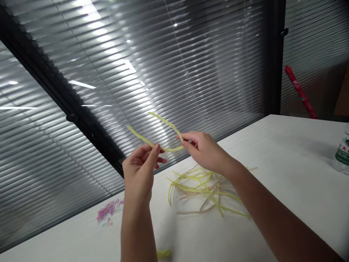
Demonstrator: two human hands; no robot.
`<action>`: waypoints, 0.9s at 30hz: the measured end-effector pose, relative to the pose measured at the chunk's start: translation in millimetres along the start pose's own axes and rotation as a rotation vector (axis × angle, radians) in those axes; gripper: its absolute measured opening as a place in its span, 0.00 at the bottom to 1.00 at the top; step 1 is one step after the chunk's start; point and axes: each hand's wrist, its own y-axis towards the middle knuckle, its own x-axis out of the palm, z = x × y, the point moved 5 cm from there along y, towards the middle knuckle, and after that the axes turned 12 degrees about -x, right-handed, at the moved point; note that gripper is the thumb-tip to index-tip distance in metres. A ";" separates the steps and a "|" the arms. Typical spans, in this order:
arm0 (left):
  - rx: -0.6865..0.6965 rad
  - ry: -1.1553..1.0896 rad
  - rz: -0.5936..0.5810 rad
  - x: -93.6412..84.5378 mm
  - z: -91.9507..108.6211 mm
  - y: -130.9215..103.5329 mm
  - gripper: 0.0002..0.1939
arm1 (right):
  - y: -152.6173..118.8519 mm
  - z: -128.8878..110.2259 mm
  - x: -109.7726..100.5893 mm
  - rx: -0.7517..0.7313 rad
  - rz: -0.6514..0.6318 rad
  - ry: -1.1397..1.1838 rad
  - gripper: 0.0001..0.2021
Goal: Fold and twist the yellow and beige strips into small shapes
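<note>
Counter (191, 236), white, fills the foot of the view, with a yellow scrap (164, 253) near the bottom edge, just beside the left forearm (it is blurred, so its shape is hard to tell). Above the counter, both hands are raised around one yellow stem (172, 150), held in the air. The left hand (140, 165) pinches it between thumb and fingers, the other fingers loosely curled. The right hand (204, 149) grips it with thumb and fingertips at a bend. One end sticks out up and left past the left hand; the other turns up from the right hand and leans back left, so the two ends stand apart.

Below the right hand and its forearm, a loose pile (196, 190) of yellow and beige stems lies crossed on the counter, partly covered by that arm. Purple and pink marks (107, 211) show on the counter to the left of the left forearm. A clear bottle (343, 156) with a green label stands at the right, cut by the picture's edge. Beyond the counter, grey blinds (191, 54) streaked with bright light hang between dark frames (49, 83), and a red rod (301, 92) slants at the far right.
</note>
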 end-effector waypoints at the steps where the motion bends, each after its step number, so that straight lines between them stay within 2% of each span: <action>1: -0.008 -0.020 -0.003 -1.0 -1.1 1.6 0.13 | 0.1 -2.7 1.6 -0.020 -0.021 -0.005 0.12; 7: -0.055 -0.121 -0.021 -3.8 -5.7 7.6 0.15 | -0.8 -10.3 11.1 -0.087 -0.115 -0.063 0.13; 11: -0.063 -0.147 -0.042 -2.9 -5.7 7.5 0.15 | -3.4 -12.9 16.5 -0.069 -0.178 -0.159 0.14; 20: -0.069 -0.088 -0.096 -0.7 -7.6 6.9 0.17 | -7.6 -15.8 28.3 -0.059 -0.325 -0.354 0.19; 27: -0.102 -0.065 -0.182 3.9 -7.7 5.3 0.14 | -10.8 -15.0 32.7 -0.082 -0.389 -0.392 0.19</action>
